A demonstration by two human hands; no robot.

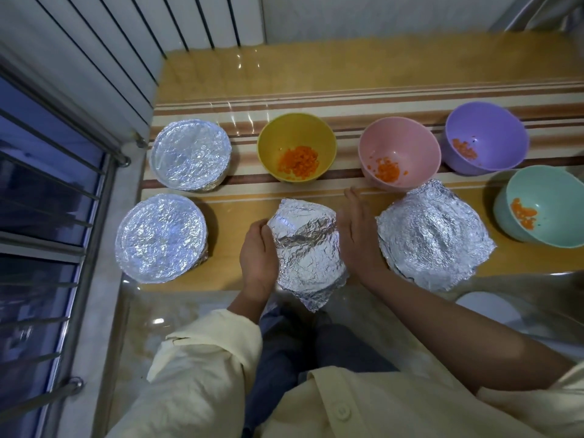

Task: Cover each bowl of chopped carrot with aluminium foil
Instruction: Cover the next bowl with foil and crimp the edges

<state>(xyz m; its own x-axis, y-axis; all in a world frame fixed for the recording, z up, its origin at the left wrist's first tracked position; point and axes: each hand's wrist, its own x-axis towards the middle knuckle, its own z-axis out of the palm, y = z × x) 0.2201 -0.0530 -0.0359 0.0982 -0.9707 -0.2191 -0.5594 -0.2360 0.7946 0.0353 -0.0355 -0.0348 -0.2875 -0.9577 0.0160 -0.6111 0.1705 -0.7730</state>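
Observation:
A bowl draped in crumpled aluminium foil (305,248) sits at the near middle of the table. My left hand (257,256) cups the foil's left side with curled fingers. My right hand (358,235) presses flat, fingers straight, against its right side. Two bowls at the left, far (190,154) and near (161,238), have foil smoothed tight over them. A loosely foiled bowl (434,238) stands to the right. Yellow (296,147), pink (398,153), purple (486,135) and teal (543,207) bowls stand uncovered with chopped carrot inside.
The table (316,71) has a striped yellow cloth under a glossy sheet. A barred window (47,216) and a ribbed white wall panel lie to the left. A white plate (488,311) shows at the near right, below the table edge.

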